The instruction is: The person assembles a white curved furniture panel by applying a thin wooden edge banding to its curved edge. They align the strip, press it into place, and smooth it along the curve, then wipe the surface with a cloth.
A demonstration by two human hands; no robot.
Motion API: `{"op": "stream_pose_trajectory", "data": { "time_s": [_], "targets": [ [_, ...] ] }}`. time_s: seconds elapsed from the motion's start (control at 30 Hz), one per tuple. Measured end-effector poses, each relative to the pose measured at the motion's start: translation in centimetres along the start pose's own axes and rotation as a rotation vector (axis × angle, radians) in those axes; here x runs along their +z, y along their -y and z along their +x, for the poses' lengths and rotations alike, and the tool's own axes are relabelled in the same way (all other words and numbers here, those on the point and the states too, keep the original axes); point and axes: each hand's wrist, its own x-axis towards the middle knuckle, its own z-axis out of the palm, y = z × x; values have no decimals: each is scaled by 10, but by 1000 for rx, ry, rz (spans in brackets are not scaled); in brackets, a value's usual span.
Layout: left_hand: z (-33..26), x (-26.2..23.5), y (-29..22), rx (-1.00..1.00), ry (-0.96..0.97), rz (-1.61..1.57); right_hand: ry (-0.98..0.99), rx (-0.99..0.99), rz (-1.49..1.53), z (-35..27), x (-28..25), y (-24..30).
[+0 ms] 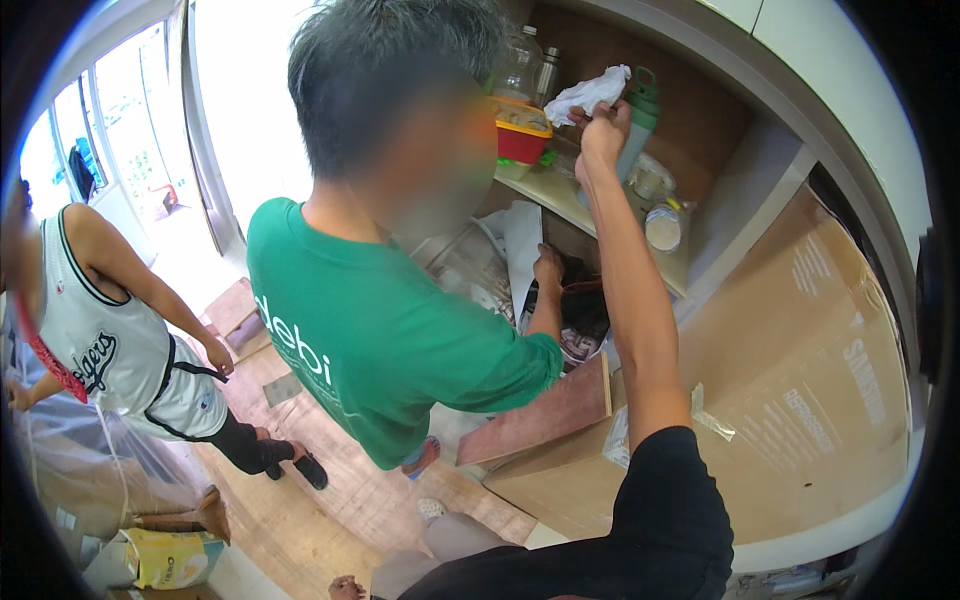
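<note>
My right hand (604, 135) is raised at the open cabinet shelf, its fingers closed on a crumpled white cloth (590, 95). Close behind that hand stands a green shaker-like bottle (640, 115). Left of the cloth, a red and yellow container (522, 132) rests on the shelf. Clear jars with pale contents (664, 226) sit to the right of my forearm. At the bottom edge, only a small part of my left hand (347, 588) shows, and its fingers are mostly cut off.
A person in a green shirt (360, 310) leans in at my left, one hand (548, 268) at dark material below the shelf. Another person in a white jersey (140, 350) stands farther left. Large cardboard (790, 370) leans on the right; a reddish board (540, 415) lies below.
</note>
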Motion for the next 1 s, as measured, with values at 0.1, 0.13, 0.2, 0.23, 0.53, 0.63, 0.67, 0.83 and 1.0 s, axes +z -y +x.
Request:
{"op": "stream_pose_trajectory", "data": {
  "time_s": [0.1,0.13,0.2,0.23,0.53,0.63,0.67,0.83,1.0],
  "targets": [
    [10,2,-15,52,25,7,23,-10,63,-49,-23,49],
    [14,3,-20,70,42,8,28,-20,98,-67,-36,65],
    [24,8,-32,82,82,36,-8,26,149,-117,-53,110],
    [33,13,-42,83,108,61,-13,40,189,-140,-66,130],
    [-8,90,-196,455,770,90,-271,103,-5,-394,-161,238],
    [-57,101,-244,449,1135,-122,-71,-55,-493,-531,-173,276],
    [-88,102,-256,420,1267,-272,-61,117,-556,-583,-157,300],
    [-108,86,-184,-565,1723,-725,440,155,-900,-802,-139,318],
    [-160,32,-117,-664,1395,-445,327,307,-1442,-906,-146,354]
  ]
}}
